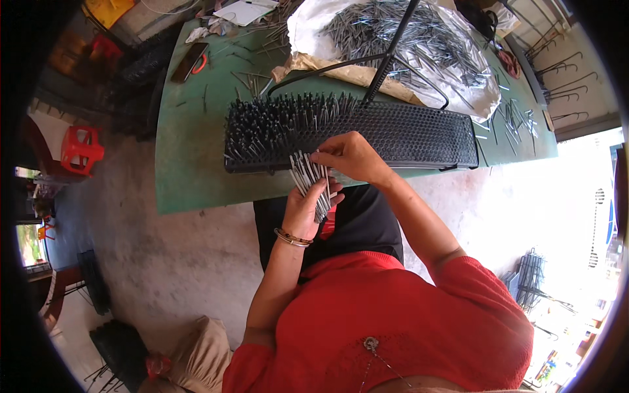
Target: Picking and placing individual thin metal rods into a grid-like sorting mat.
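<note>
My left hand is closed around a bundle of thin grey metal rods, their upper ends fanned out. At the top of that bundle, my right hand pinches with thumb and forefinger, apparently on one rod; the fingertips partly hide it. Just beyond both hands lies a long black perforated rack, full of small round holes. Its left part and back edge are filled with upright dark rods, while the holes on the right show bare.
A black metal frame rises behind the rack. Farther back, a large heap of rods rests on white sheeting. Loose rods, a dark phone and an orange loop handle lie on the green table. A red stool stands left.
</note>
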Tool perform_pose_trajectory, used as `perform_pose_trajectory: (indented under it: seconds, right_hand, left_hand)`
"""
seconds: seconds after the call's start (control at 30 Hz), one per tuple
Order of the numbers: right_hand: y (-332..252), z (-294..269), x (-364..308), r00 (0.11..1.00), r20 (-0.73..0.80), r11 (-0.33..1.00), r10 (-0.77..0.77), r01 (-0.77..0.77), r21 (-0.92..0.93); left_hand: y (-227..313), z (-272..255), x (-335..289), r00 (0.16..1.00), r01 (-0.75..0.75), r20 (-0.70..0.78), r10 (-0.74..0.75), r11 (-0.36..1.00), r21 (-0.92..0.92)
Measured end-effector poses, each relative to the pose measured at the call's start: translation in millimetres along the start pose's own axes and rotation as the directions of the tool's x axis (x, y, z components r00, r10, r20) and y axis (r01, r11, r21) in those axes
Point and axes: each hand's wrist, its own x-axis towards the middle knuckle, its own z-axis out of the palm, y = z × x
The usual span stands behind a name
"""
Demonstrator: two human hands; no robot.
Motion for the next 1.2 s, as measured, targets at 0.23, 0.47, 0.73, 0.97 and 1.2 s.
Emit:
perform_pose_trajectory:
  seconds: [0.23, 0.47, 0.73, 0.97, 1.2]
  right_hand:
    - [-8.0, -18.5, 17.9, 0.993, -0.12, 0.981, -0.001, 0.025, 0.193]
    - [-9.1, -5.0, 50.3, 0.898, -0.39, 0.973, -0.203, 0.229, 0.02]
    - [-7.9, 2.3, 52.1, 0.867, -0.354, 0.935, -0.352, 0.343, -0.089]
    - [-10.6, 10.5, 50.6, 0.795, -0.456, 0.917, -0.399, 0.36, -0.174]
    - [-3.1, 17.3, 52.6, 0.718, -0.421, 0.831, -0.554, 0.439, -0.343]
  left_hand:
    - [-6.2, -5.9, 4.9, 0.993, -0.003, -0.122, -0.006, 0.998, -0.067]
    - [-9.2, -7.2, 2.1, 0.996, 0.045, -0.076, -0.047, 0.999, -0.023]
    - [-9.2, -13.1, -0.6, 0.996, 0.066, -0.05, -0.069, 0.996, -0.052]
    - [-5.2, -12.0, 1.6, 0.993, 0.106, -0.041, -0.107, 0.994, -0.033]
    - [-4.2, -12.0, 1.0, 0.993, 0.115, -0.03, -0.114, 0.993, 0.006]
